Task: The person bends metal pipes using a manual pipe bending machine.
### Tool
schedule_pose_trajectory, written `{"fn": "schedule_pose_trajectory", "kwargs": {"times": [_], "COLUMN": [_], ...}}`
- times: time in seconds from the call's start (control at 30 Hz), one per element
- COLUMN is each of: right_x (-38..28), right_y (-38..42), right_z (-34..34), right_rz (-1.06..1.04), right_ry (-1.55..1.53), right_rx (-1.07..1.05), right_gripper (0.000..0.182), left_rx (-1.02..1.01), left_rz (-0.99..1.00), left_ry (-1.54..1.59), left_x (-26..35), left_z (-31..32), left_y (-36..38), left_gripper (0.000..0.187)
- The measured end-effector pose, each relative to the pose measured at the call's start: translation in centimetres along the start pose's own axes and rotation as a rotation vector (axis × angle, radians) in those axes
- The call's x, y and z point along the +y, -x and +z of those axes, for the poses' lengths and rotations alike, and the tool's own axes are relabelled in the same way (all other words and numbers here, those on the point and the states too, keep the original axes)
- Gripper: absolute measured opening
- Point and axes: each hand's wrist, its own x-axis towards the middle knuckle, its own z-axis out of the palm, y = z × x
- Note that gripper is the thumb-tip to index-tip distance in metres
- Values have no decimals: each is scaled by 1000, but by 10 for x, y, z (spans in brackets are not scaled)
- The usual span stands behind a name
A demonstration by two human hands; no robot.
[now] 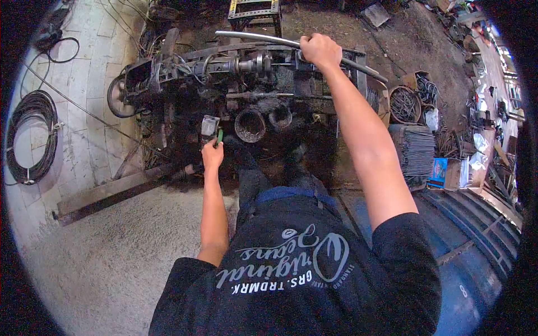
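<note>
My right hand (322, 51) is wrapped round a long grey metal rod (252, 36), which lies slanted across the top of a dark, greasy machine (241, 66). One end of the rod reaches left over the machine, the other slopes down to the right past my wrist. Lower and to the left, my left hand (212, 154) is closed at a narrow green handle (219, 136). Just beyond those fingers is a pale, boxy piece (209, 125); how it joins the handle I cannot tell. Two round containers (250, 125) with metal bits inside stand to the right of that hand.
A coil of black cable (32, 137) lies on pale tiles at the left. A metal beam (115, 190) rests on the floor. At the right are a basket of metal pieces (404, 105), stacked rods (413, 148) and blue metal panels (471, 241). A yellow-edged stand (254, 8) is behind the machine.
</note>
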Motion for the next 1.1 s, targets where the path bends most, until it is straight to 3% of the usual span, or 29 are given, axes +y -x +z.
{"fn": "schedule_pose_trajectory", "kwargs": {"times": [0.5,0.67,1.1], "right_x": [2,4,4], "right_y": [1,0,2], "right_z": [-2,-2,-6], "right_rz": [-1,-10,11], "right_ry": [-20,-24,-9], "right_rx": [21,23,3], "right_gripper": [51,51,51], "left_rx": [-34,3,3], "left_rz": [-68,31,31], "left_ry": [1,22,-28], "left_x": [3,-11,-7], "left_z": [0,8,5], "left_y": [0,-6,-5], "left_gripper": [36,36,39]}}
